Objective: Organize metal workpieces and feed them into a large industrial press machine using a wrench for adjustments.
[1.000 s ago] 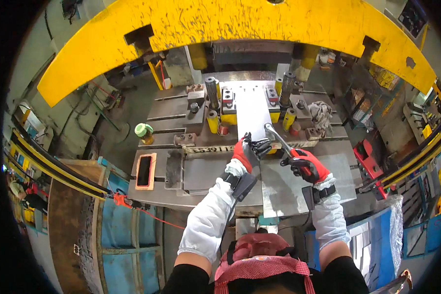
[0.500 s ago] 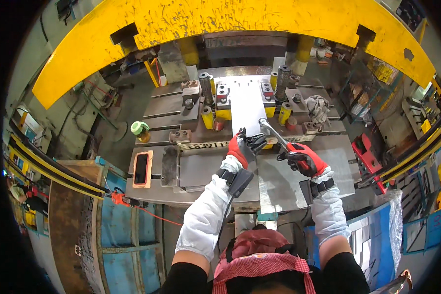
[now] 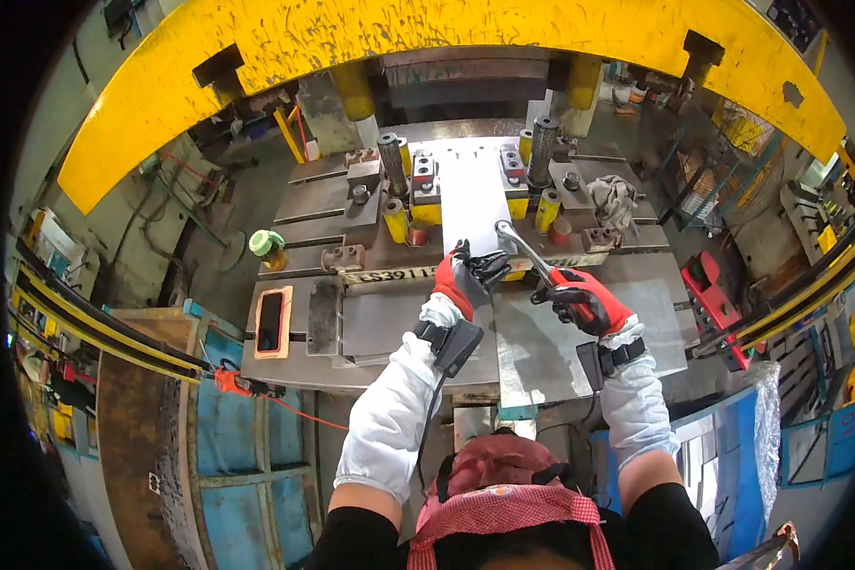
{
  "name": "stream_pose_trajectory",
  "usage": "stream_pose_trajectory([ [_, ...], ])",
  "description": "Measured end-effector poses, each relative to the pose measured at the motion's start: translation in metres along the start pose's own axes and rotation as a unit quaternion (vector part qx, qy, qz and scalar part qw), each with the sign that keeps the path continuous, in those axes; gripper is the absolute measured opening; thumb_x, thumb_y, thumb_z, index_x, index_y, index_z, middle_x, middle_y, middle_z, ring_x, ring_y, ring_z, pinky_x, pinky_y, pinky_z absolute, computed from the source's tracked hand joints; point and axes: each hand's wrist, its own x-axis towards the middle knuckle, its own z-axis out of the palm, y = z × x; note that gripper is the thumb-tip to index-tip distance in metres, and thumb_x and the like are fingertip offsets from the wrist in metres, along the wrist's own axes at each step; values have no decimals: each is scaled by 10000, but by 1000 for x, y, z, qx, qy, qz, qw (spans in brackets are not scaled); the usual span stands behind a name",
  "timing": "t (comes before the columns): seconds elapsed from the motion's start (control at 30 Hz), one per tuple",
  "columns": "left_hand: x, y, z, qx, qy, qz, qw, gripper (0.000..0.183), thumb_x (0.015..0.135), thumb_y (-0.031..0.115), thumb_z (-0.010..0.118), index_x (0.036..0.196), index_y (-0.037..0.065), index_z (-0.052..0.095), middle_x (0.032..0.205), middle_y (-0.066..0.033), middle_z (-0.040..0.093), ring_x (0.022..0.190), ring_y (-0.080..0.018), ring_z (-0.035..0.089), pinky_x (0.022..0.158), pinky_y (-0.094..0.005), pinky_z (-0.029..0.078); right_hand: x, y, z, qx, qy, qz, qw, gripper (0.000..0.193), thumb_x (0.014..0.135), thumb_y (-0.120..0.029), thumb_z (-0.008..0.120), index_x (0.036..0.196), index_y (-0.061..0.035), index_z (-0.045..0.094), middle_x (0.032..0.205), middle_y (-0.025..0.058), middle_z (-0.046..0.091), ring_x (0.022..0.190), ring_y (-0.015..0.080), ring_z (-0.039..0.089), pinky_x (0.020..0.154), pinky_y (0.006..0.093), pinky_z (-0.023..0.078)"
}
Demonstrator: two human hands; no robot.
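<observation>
My left hand (image 3: pixel 467 277), in a red and black glove, is at the near end of a bright white sheet (image 3: pixel 473 195). Its thumb stands apart from the fingers, and I see nothing held in it. My right hand (image 3: pixel 584 300), gloved alike, is wrapped round a long metal tool with a round head, shaped like a ratchet wrench (image 3: pixel 529 250). The tool's head lies over the right edge of the sheet near its front end. Under the sheet is a die set (image 3: pixel 394 276) with dark guide posts (image 3: pixel 541 152) and yellow cylinders (image 3: pixel 395 220).
A yellow press beam (image 3: pixel 446 24) arches overhead. On the steel table are a phone (image 3: pixel 271 318) at left, a grey rag (image 3: pixel 615 202) at right and a flat metal sheet (image 3: pixel 541 351) in front. A green-lidded jar (image 3: pixel 268 249) stands at left, a red stand (image 3: pixel 712 299) at right.
The whole view has shifted slightly. Both hands and the tool keep nearly the same place over the sheet's near end.
</observation>
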Motion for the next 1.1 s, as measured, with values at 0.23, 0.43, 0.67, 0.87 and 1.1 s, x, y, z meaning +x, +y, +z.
stream_pose_trajectory([
  [0.23,0,3,1,-63,38,-26,997,457,924,386,423,1183,10,423,1031,-284,575,878,-402,604,819,-504,491,-3,-8,6,-12,5,-1,1000,308,852,-257,586,1081,-61,523,833,-3,575,624,53,458,540,217,392],
  [0.43,-6,3,9,-55,34,-18,998,450,921,376,444,1187,15,421,1047,-280,570,903,-399,599,838,-506,487,-3,-3,2,-1,8,6,1000,318,851,-217,570,1118,-55,510,909,29,614,652,62,451,560,218,393],
  [0.67,-3,2,-3,-56,13,-7,998,453,920,380,448,1181,11,421,1053,-277,570,934,-392,592,849,-501,483,-6,-10,12,-40,-13,-27,999,256,880,-197,536,1087,-49,506,895,25,611,649,61,454,559,215,398],
  [0.87,-7,2,11,-50,31,-12,998,445,917,375,447,1170,11,421,1063,-287,563,959,-411,579,866,-520,468,-1,17,-4,19,12,-29,999,233,889,-216,532,1056,-55,514,853,14,585,648,64,467,542,219,391],
  [1.1,6,-2,-14,-114,-17,-19,993,441,926,373,380,1243,66,398,1143,-295,524,1044,-429,538,896,-534,448,-5,7,9,-63,10,-74,995,278,881,-290,578,1055,-77,543,757,-24,507,609,78,472,533,226,400],
])
